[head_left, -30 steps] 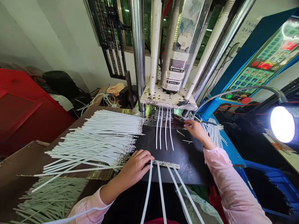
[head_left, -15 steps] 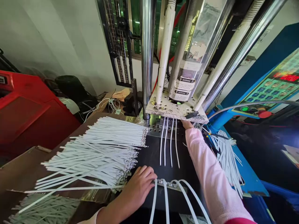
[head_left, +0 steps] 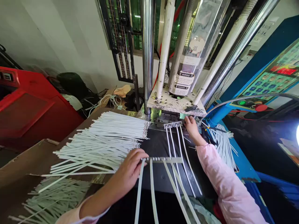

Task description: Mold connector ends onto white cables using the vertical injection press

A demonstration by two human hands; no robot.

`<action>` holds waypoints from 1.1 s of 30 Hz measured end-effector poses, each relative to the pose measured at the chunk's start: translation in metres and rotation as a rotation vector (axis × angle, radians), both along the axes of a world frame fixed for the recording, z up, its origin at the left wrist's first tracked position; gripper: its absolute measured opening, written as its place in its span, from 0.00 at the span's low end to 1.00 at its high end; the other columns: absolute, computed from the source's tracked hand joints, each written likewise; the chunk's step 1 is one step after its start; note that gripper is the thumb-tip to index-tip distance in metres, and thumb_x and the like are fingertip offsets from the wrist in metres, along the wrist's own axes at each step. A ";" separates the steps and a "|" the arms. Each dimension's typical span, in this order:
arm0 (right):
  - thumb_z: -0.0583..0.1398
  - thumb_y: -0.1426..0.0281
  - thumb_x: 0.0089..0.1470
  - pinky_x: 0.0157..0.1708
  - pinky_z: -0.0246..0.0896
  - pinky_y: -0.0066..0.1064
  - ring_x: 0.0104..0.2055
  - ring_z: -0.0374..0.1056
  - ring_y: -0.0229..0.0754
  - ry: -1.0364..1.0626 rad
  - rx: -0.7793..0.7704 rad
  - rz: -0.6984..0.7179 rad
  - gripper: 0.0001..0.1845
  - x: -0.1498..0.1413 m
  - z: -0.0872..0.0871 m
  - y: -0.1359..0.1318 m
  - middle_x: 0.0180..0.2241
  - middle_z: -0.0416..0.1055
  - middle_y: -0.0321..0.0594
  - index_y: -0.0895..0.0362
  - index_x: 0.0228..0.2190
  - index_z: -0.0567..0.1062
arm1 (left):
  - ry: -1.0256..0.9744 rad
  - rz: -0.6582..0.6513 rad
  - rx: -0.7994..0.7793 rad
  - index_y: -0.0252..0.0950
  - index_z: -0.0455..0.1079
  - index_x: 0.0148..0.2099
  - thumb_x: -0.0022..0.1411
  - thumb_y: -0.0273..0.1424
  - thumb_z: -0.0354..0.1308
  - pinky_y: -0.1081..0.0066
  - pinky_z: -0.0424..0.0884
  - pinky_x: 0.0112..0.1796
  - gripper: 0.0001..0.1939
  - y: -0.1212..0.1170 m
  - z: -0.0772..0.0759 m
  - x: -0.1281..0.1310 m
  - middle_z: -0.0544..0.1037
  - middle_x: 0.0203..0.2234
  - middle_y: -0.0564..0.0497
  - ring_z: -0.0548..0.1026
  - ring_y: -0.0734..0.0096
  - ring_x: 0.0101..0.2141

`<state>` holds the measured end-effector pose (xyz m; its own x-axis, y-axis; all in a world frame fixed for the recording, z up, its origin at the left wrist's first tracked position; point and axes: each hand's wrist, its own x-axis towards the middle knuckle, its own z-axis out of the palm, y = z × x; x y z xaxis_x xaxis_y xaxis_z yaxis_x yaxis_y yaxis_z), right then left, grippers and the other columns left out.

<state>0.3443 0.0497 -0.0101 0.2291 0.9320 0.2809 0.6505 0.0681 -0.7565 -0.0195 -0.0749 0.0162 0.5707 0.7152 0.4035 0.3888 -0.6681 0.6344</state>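
Observation:
In the head view, my left hand (head_left: 132, 165) pinches the left end of a narrow metal bar (head_left: 178, 160). Several flat white strips (head_left: 153, 193) hang from this bar towards me. My right hand (head_left: 192, 127) is closed at the right end of a second, slotted metal bar (head_left: 173, 124), just in front of the press; its fingertips are partly hidden. White strips (head_left: 185, 158) trail from that bar over the black work surface (head_left: 154, 144), some passing under the bar in my left hand.
The perforated press plate (head_left: 176, 105) hangs just beyond my right hand. Piled white strips (head_left: 100, 140) lie on the left, and another bundle (head_left: 223, 141) lies on the blue side table (head_left: 249, 171). A control panel (head_left: 268, 81) stands at right, a red machine (head_left: 30, 105) at left.
My right hand has drawn back from under the press plate, and the slotted bar with its strips has come out towards me. My left hand has lifted its bar and moved it forward.

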 end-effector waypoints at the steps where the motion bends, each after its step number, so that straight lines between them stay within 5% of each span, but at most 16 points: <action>1: 0.46 0.46 0.66 0.32 0.69 0.32 0.33 0.69 0.39 0.047 -0.011 -0.023 0.28 -0.002 -0.003 -0.019 0.33 0.71 0.38 0.56 0.38 0.70 | 0.020 0.025 0.021 0.41 0.64 0.52 0.70 0.25 0.48 0.63 0.69 0.50 0.11 0.005 0.008 -0.005 0.73 0.44 0.48 0.71 0.64 0.48; 7: 0.49 0.42 0.61 0.23 0.59 0.27 0.22 0.60 0.37 0.175 -0.141 0.016 0.27 -0.017 -0.012 -0.130 0.22 0.62 0.32 0.51 0.27 0.60 | 0.101 0.094 0.101 0.38 0.67 0.48 0.70 0.31 0.47 0.59 0.69 0.51 0.09 0.034 0.040 -0.018 0.74 0.42 0.47 0.72 0.61 0.47; 11: 0.54 0.49 0.62 0.27 0.58 0.30 0.24 0.66 0.42 -0.240 -0.287 0.036 0.20 -0.018 -0.003 -0.170 0.22 0.67 0.36 0.52 0.31 0.70 | 0.103 0.068 0.169 0.37 0.67 0.48 0.69 0.29 0.48 0.61 0.69 0.50 0.09 0.047 0.047 -0.010 0.73 0.42 0.47 0.71 0.62 0.46; 14: 0.55 0.53 0.63 0.30 0.59 0.33 0.27 0.70 0.45 -0.456 -0.306 0.002 0.18 -0.017 0.020 -0.176 0.24 0.72 0.40 0.54 0.41 0.75 | 0.111 0.044 0.206 0.37 0.67 0.48 0.69 0.28 0.48 0.62 0.69 0.50 0.09 0.053 0.051 0.004 0.73 0.43 0.47 0.71 0.63 0.47; 18: 0.52 0.50 0.65 0.33 0.66 0.32 0.34 0.73 0.43 0.084 -0.162 0.267 0.28 -0.024 0.063 -0.159 0.36 0.77 0.42 0.54 0.57 0.69 | 0.080 -0.010 0.263 0.36 0.68 0.48 0.70 0.27 0.48 0.61 0.68 0.52 0.09 0.063 0.056 0.032 0.73 0.43 0.48 0.70 0.64 0.48; 21: 0.58 0.51 0.61 0.34 0.69 0.31 0.36 0.72 0.41 0.344 -0.120 0.405 0.28 -0.025 0.079 -0.133 0.41 0.76 0.42 0.54 0.56 0.71 | 0.016 -0.033 0.285 0.36 0.69 0.49 0.71 0.28 0.49 0.60 0.68 0.53 0.10 0.079 0.055 0.054 0.73 0.44 0.47 0.70 0.64 0.49; 24: 0.62 0.55 0.58 0.34 0.69 0.32 0.33 0.70 0.39 0.304 -0.090 0.359 0.23 -0.013 0.066 -0.096 0.39 0.77 0.41 0.56 0.48 0.77 | -0.037 -0.010 0.224 0.37 0.74 0.50 0.69 0.30 0.54 0.61 0.70 0.50 0.11 0.107 0.041 0.074 0.75 0.44 0.46 0.73 0.63 0.46; 27: 0.60 0.60 0.58 0.41 0.70 0.35 0.37 0.73 0.42 0.070 -0.027 0.250 0.18 0.004 0.037 -0.049 0.40 0.79 0.41 0.57 0.46 0.79 | -0.049 0.098 -0.013 0.36 0.77 0.48 0.62 0.28 0.61 0.64 0.73 0.45 0.12 0.149 0.018 0.095 0.77 0.42 0.46 0.76 0.64 0.42; 30: 0.56 0.65 0.60 0.49 0.69 0.42 0.45 0.74 0.47 -0.122 0.010 0.133 0.16 0.016 0.013 0.000 0.42 0.79 0.43 0.57 0.46 0.78 | -0.017 0.224 -0.204 0.32 0.76 0.50 0.62 0.26 0.58 0.64 0.74 0.45 0.14 0.197 -0.002 0.118 0.80 0.40 0.44 0.78 0.62 0.39; 33: 0.55 0.65 0.63 0.56 0.63 0.48 0.54 0.70 0.51 -0.233 0.031 0.049 0.18 0.021 0.003 0.041 0.47 0.77 0.48 0.57 0.50 0.77 | 0.006 0.284 -0.194 0.30 0.76 0.50 0.65 0.26 0.53 0.57 0.71 0.50 0.15 0.239 -0.010 0.143 0.81 0.39 0.41 0.77 0.55 0.44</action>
<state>0.3655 0.0906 -0.0075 0.1096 0.9305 0.3494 0.8026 0.1245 -0.5833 0.1236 0.1639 0.0059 0.3402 0.9089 0.2412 0.5462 -0.3998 0.7361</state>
